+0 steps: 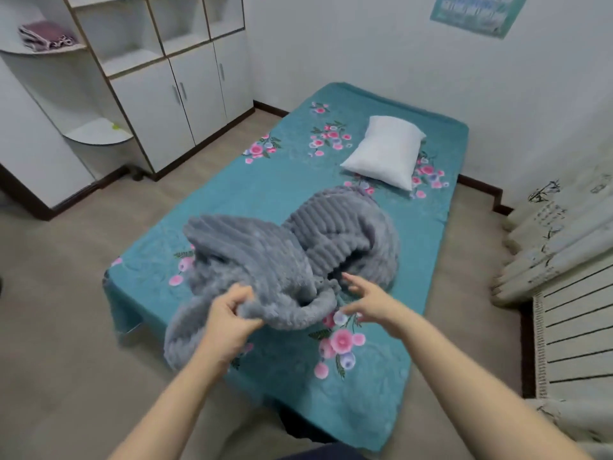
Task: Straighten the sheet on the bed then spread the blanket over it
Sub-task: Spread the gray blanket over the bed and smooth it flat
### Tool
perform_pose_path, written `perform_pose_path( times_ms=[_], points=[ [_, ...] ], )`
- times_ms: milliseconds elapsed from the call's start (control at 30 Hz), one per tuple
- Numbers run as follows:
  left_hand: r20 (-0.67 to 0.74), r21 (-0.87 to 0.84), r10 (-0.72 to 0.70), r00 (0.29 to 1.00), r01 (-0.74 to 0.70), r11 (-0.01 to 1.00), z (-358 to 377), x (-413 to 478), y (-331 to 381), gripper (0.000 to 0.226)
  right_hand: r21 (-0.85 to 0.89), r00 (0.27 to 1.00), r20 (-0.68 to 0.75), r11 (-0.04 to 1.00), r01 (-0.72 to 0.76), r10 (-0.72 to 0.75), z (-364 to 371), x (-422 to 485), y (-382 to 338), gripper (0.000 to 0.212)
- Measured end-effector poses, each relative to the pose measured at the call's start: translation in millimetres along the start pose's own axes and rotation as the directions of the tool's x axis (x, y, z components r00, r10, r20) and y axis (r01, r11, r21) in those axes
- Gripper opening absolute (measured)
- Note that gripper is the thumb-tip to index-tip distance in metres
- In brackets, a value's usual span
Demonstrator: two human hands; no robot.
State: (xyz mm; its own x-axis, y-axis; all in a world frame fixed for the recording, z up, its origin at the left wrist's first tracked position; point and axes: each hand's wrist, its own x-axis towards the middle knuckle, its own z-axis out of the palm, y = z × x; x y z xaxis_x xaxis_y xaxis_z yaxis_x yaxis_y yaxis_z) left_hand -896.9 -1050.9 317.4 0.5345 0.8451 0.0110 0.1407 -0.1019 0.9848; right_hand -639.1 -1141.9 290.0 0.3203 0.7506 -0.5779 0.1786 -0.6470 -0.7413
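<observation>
L hand (229, 318) grips blanket (288, 257), R hand (368, 300) spread, sheet (265, 190) flat

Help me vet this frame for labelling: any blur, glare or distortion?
Head view: soft even light, no glare; the wide-angle lens bows the cabinet edges; the right hand looks slightly motion-blurred; the left hand gripping the blanket reads clearly; the wall poster is too blurred to read.

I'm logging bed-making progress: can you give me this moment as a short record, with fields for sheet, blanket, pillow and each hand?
sheet: teal floral bed sheet, lying mostly flat
blanket: grey ribbed plush blanket, bunched in a heap on the sheet, not yet spread
pillow: white pillow, on the sheet's far end
left hand: grips a near fold of the blanket
right hand: fingers extended beside the blanket, holding nothing
</observation>
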Motion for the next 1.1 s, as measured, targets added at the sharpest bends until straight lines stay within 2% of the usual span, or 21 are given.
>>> perform_pose_path(
  times_ms=[67,133,200,267,300,367,433,500,567,600,667,700,733,800,833,867,900,967,1000,1067,1100],
  points=[
    [0.086,0.032,0.017,0.996,-0.02,0.999,13.5,-12.6,-6.5,0.027,-0.098,0.988,0.07,0.985,0.141,-0.134,23.1,2.9,12.8,0.106],
    [0.191,0.051,0.062,0.98,-0.073,0.996,20.6,-22.9,-9.0,0.025,-0.306,0.967,0.148,0.92,0.246,-0.21,40.6,6.3,18.2,0.109],
    [0.284,0.056,0.04,0.958,-0.058,0.997,27.1,-31.0,-10.9,0.025,-0.39,0.947,0.205,0.866,0.313,-0.249,54.4,11.0,21.2,0.087],
    [0.369,0.056,-0.054,0.928,0.036,0.998,33.9,-40.3,-12.9,0.03,-0.343,0.952,0.199,0.894,0.289,-0.231,65.7,11.0,24.8,0.039],
    [0.41,0.044,-0.12,0.904,0.111,0.993,36.8,-45.2,-13.4,0.028,-0.347,0.956,0.196,0.897,0.275,-0.217,67.8,9.2,26.3,0.023],
    [0.477,-0.041,-0.236,0.847,0.29,0.956,38.8,-51.1,-16.3,0.025,-0.352,0.957,0.184,0.894,0.278,-0.225,67.6,6.9,28.1,0.022],
    [0.513,-0.151,-0.316,0.798,0.447,0.882,39.4,-51.7,-20.6,0.022,-0.249,0.963,0.155,0.935,0.254,-0.221,63.1,2.2,25.7,0.03],
    [0.427,-0.19,-0.452,0.783,0.567,0.802,43.1,-46.9,-33.3,0.022,-0.145,0.976,0.084,0.967,0.209,-0.199,57.8,-2.1,18.2,0.04],
    [0.291,-0.143,-0.588,0.755,0.642,0.753,43.9,-43.2,-48.9,0.027,-0.054,0.979,-0.034,0.979,0.197,-0.199,53.6,-6.0,7.4,0.046],
    [0.279,-0.092,-0.595,0.754,0.637,0.765,43.4,-42.4,-53.7,0.027,0.0,0.973,-0.102,0.979,0.206,-0.205,51.2,-7.5,1.2,0.049],
    [0.361,0.076,-0.529,0.768,0.541,0.838,41.5,-40.1,-58.1,0.029,0.102,0.95,-0.211,0.961,0.257,-0.231,44.0,-12.5,-15.3,0.052],
    [0.372,0.138,-0.485,0.791,0.47,0.872,40.1,-37.4,-61.7,0.032,0.157,0.94,-0.237,0.945,0.286,-0.245,40.4,-15.4,-23.2,0.049],
    [0.32,0.169,-0.445,0.836,0.411,0.896,38.9,-32.9,-67.3,0.033,0.225,0.936,-0.243,0.924,0.309,-0.255,37.1,-18.9,-30.2,0.047],
    [0.044,0.163,-0.378,0.925,0.366,0.916,32.0,-19.4,-76.4,0.032,0.358,0.94,-0.22,0.874,0.328,-0.262,31.9,-28.1,-41.5,0.047],
    [-0.107,0.166,-0.349,0.931,0.363,0.917,26.5,-12.2,-80.0,0.034,0.415,0.942,-0.194,0.847,0.332,-0.274,30.1,-33.8,-46.3,0.047],
    [-0.217,0.18,-0.347,0.913,0.387,0.905,21.4,-4.1,-83.2,0.044,0.461,0.941,-0.163,0.821,0.338,-0.297,28.5,-39.2,-49.9,0.046],
    [-0.282,0.204,-0.374,0.883,0.436,0.876,16.4,3.8,-84.9,0.067,0.495,0.935,-0.134,0.795,0.35,-0.328,27.4,-44.8,-52.5,0.044],
    [-0.287,0.269,-0.458,0.841,0.53,0.804,4.7,17.4,-95.4,0.112,0.534,0.911,-0.08,0.755,0.382,-0.405,25.8,-55.7,-57.4,0.038],
    [-0.24,0.327,-0.493,0.836,0.548,0.77,2.5,22.8,-100.1,0.117,0.529,0.897,-0.064,0.748,0.402,-0.437,25.2,-59.0,-58.9,0.038],
    [-0.096,0.413,-0.521,0.848,0.51,0.755,4.6,27.5,-97.4,0.093,0.469,0.882,-0.104,0.759,0.451,-0.46,22.7,-60.6,-61.4,0.043],
    [-0.044,0.373,-0.513,0.857,0.491,0.787,7.9,27.9,-95.7,0.074,0.435,0.879,-0.164,0.767,0.472,-0.448,20.2,-59.0,-61.6,0.044]
  ],
)
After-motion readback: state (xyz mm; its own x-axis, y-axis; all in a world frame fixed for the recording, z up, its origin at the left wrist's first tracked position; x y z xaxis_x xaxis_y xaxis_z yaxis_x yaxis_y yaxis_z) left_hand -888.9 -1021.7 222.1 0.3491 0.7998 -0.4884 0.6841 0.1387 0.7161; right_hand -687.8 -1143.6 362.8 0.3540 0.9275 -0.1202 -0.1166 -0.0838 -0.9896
